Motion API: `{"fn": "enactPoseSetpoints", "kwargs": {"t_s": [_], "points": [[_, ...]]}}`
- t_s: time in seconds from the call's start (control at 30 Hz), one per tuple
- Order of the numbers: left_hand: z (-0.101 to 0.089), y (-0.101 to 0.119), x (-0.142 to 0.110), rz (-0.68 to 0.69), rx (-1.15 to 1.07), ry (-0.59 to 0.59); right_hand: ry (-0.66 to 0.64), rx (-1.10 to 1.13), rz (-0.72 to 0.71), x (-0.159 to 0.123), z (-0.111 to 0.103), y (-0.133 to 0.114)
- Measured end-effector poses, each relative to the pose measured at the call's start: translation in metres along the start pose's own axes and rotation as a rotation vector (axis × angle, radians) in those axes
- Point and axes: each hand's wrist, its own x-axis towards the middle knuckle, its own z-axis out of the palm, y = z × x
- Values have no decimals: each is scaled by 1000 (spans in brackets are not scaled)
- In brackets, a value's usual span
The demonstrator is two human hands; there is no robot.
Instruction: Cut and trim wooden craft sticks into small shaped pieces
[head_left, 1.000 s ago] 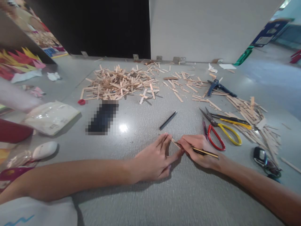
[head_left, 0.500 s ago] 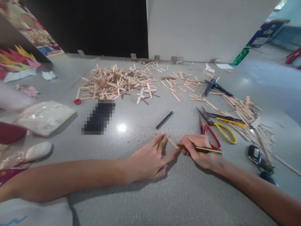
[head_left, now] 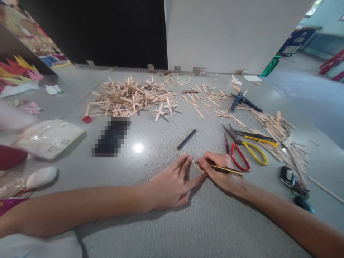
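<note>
Head view: left hand (head_left: 170, 185) holds stick (head_left: 196, 164), right hand (head_left: 224, 182) grips pencil (head_left: 228, 171), contents of the plastic packet (head_left: 53, 138) unclear

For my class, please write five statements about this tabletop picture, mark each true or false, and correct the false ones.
1. The right hand holds a black-and-gold tool. True.
2. The left hand grips the scissors. False: it touches a small wooden stick.
3. The scissors have one red and one yellow handle. True.
4. The scissors' blades are closed. False: their tips are apart.
5. A dark pen lies on the table, touched by neither hand. True.
</note>
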Motion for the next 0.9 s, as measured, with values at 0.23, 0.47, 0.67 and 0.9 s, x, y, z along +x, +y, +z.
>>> {"fn": "enactPoseSetpoints", "kwargs": {"t_s": [0.23,0.47,0.67,0.9], "points": [[-2,-2,0,-4,-56,38,-14,27,27,2,5,1],[-1,-2,-1,-7,-87,59,-32,23,49,2,3,-2],[0,-3,-2,-3,-102,54,-51,4,31,2,3,0],[-1,-2,-3,-20,-48,54,-58,-14,-31,3,4,3]]}}
